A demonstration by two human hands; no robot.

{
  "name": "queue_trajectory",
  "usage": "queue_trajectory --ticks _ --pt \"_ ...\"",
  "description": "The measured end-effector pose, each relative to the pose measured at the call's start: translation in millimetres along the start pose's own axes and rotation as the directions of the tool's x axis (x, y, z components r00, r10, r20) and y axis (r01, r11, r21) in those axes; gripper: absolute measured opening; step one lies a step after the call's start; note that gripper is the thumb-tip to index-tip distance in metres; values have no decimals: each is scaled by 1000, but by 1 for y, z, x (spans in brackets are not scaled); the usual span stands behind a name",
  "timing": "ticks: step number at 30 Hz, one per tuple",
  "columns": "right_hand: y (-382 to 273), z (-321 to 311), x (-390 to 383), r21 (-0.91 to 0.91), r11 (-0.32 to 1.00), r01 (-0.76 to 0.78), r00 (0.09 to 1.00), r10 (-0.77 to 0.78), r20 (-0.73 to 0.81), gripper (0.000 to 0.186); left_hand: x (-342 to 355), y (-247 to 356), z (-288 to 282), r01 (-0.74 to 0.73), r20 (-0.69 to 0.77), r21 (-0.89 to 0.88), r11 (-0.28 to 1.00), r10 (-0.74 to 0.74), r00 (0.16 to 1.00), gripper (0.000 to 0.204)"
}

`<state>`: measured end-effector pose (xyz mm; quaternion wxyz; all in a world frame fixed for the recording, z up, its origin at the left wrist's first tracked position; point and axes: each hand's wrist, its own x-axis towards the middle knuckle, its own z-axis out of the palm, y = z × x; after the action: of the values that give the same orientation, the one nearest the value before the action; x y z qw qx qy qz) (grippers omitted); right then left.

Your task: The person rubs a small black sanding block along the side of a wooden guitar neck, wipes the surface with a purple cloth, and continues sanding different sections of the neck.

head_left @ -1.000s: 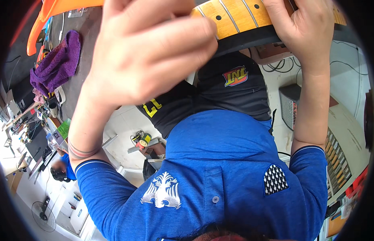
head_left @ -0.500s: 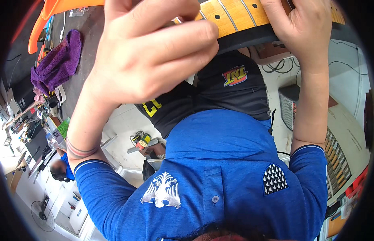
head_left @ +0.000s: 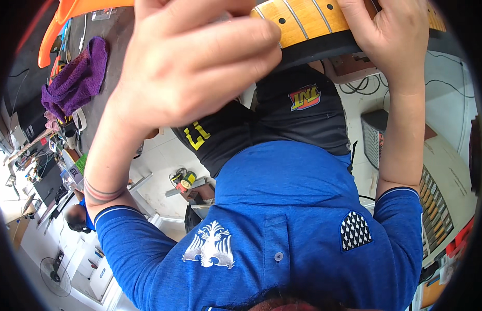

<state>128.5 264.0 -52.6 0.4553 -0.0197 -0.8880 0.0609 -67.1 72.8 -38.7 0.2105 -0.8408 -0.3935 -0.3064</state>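
Note:
A guitar neck [head_left: 293, 26] with a pale wooden fretboard, metal frets and black dot markers runs across the top. Its near side borders on a dark edge. My left hand [head_left: 194, 67] is closed over the left part of the fretboard, fingers curled. Whatever lies inside those fingers is hidden. Farther right, my right hand [head_left: 391, 36] grips the neck, its thumb along the fretboard; its other fingertips are cut off or hidden. A glossy orange curved piece [head_left: 70, 10] reaches in at the top left, beside my left hand.
A purple cloth [head_left: 80, 78] lies on the dark worktop [head_left: 114, 39] at left, near cluttered tools. Below are a yellow-and-black tool [head_left: 186, 180] on the floor and a standing fan [head_left: 55, 274]. Another person [head_left: 80, 216] is at far left. Cables [head_left: 360, 85] lie at right.
My left hand has shifted slightly left and its wrist has turned a little over the fretboard. The right hand keeps its place on the neck.

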Motion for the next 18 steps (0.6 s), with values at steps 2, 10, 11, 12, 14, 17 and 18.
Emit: queue_trajectory --ticks 2,10,11,12,14,17,18 --pt "3 -3 -1 39 999 4 999 -6 44 14 3 -7 -5 -10 46 74 997 7 999 28" --pt "2 5 -5 -45 999 -2 1000 1 -20 6 16 -7 -17 -20 122 99 995 8 992 30" --pt "0 2 -4 -70 997 24 999 -26 -24 5 21 -3 -21 -57 172 129 990 35 984 30" --pt "-1 -1 -3 -34 999 -2 1000 2 -6 3 13 1 -14 -3 127 76 997 -6 992 30" --pt "3 2 -4 14 1000 -26 1000 25 8 2 0 10 -3 92 50 -37 995 -90 995 30" --pt "13 13 -12 138 989 -52 993 65 -94 2 5 -6 -11 -11 109 139 990 -4 994 27" --pt "11 13 -11 103 993 -50 994 59 -87 3 3 -5 -11 -22 118 181 983 0 993 26"
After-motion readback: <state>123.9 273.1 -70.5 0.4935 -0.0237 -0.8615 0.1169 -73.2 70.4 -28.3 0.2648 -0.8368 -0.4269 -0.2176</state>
